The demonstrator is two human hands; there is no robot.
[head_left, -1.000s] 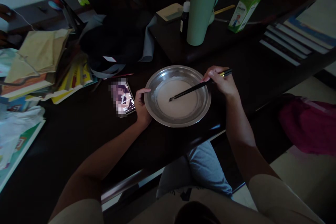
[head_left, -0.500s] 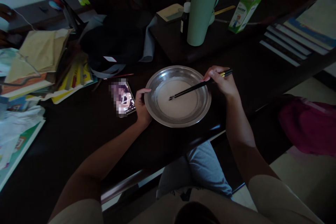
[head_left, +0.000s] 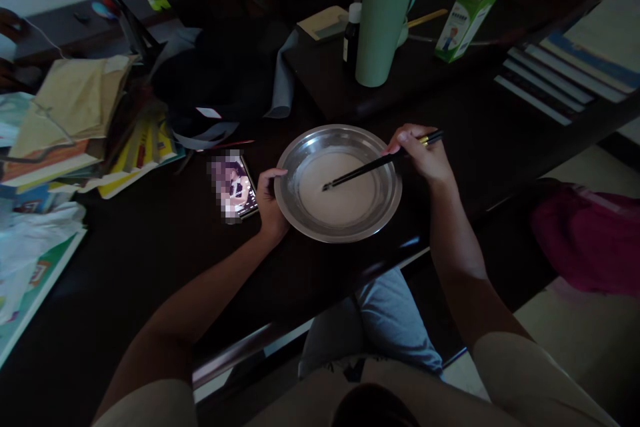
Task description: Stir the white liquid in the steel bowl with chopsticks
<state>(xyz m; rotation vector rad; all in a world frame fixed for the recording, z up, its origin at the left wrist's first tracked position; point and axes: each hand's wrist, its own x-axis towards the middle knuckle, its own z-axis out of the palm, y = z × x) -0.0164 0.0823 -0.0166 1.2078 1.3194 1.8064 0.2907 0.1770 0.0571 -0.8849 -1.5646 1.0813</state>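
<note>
A round steel bowl [head_left: 339, 234] stands on the dark table, with a pale, milky mixture [head_left: 333, 203] in it. My left hand [head_left: 273, 203] grips the bowl's left rim, thumb over the edge and the other fingers mostly hidden beneath. In my right hand [head_left: 423, 152], at the bowl's right rim, is a pair of black chopsticks [head_left: 367, 167] with gold bands. They slant down to the left, and their tips are at the mixture's surface near the middle of the bowl.
A lit phone [head_left: 239, 190] lies left of the bowl. Behind are a tall green tumbler [head_left: 387, 20], a dark bottle [head_left: 352, 37] and a green-white carton [head_left: 460, 30]. A black bag [head_left: 215, 80] and piled books [head_left: 65, 113] sit left; stacked books [head_left: 550, 77] are at right.
Almost nothing differs. Both hands, the bowl and the chopsticks keep their places; the whole view has shifted very slightly.
</note>
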